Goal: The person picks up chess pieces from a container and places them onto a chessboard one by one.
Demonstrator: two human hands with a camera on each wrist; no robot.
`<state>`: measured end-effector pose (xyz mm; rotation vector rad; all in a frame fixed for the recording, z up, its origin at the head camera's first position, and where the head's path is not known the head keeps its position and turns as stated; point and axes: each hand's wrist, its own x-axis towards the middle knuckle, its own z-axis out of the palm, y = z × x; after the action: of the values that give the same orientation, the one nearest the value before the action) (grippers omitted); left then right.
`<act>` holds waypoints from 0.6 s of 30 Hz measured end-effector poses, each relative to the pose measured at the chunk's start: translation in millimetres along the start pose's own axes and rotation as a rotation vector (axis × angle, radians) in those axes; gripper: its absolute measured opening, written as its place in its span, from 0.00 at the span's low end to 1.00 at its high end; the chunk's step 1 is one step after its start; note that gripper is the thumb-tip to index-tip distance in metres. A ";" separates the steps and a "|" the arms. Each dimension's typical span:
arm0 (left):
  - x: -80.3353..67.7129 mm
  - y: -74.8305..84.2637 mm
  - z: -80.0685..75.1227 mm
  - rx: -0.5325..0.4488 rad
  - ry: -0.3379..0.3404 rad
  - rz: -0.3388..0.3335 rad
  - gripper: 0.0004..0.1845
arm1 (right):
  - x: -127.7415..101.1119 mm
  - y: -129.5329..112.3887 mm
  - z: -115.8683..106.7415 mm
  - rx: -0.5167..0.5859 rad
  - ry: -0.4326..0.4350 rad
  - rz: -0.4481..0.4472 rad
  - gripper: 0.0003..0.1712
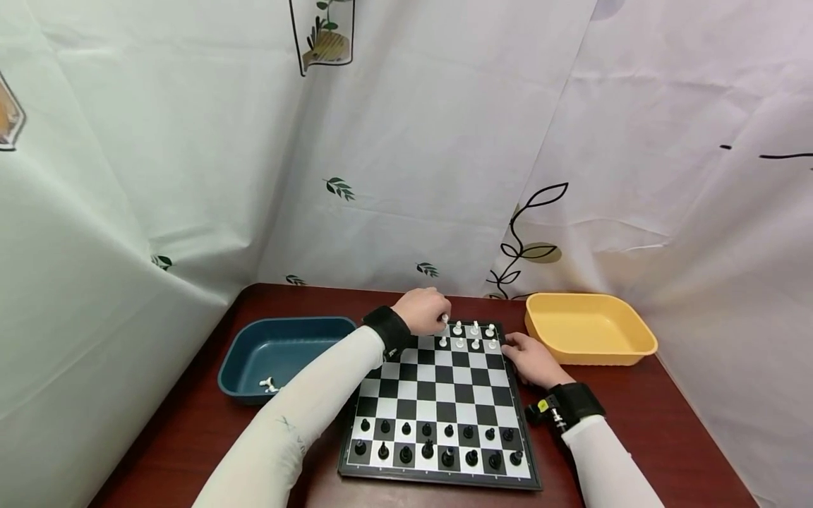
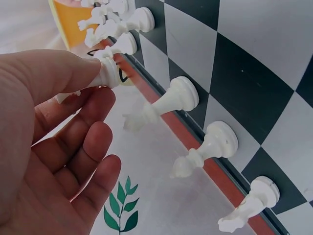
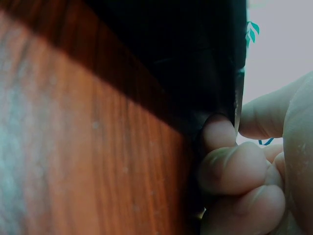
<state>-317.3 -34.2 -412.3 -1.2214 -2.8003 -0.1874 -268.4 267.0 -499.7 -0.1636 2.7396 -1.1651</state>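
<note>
Left hand (image 1: 422,310): at frame centre in the head view, over the far left part of the chessboard (image 1: 438,402). Thumb and fingers pinch a white piece (image 2: 108,73); the left wrist view shows the thumb on its stem, the remaining fingers loosely spread below it. The pinched piece sits at the upper left of the wrist view, among the other white pieces along the board's edge.

Right hand (image 1: 530,358): right of centre, at the board's right edge. The right wrist view shows the fingers (image 3: 234,166) curled against the dark rim of the board, gripping that edge.

White pieces (image 1: 474,336): two short rows on the far squares, just right of the left hand.

Black pieces (image 1: 438,446): two full rows on the near squares, lower centre.

Chessboard: black and white squares, dark frame, lying flat on a red-brown wooden table (image 1: 635,423).

Blue tray (image 1: 279,353): left of the board, holding a few white pieces (image 1: 269,384) near its front wall.

Yellow tray (image 1: 587,328): right of the board, upper right of the table.

Backdrop: pale sheet with leaf prints (image 1: 339,188).
</note>
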 end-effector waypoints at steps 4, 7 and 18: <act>2.5 -1.0 3.1 0.013 -0.007 -0.002 0.21 | -0.6 -2.6 0.3 0.004 -0.001 -0.005 0.25; 4.2 -2.7 6.4 0.028 -0.016 -0.017 0.22 | -0.9 -3.9 0.2 0.007 0.000 -0.008 0.24; 7.5 -1.5 14.3 0.038 -0.025 -0.009 0.19 | -0.1 -2.4 -0.1 0.005 -0.002 0.001 0.24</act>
<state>-323.8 -27.7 -425.6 -1.2118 -2.8170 -0.1202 -268.3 265.5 -497.9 -0.1633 2.7342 -1.1711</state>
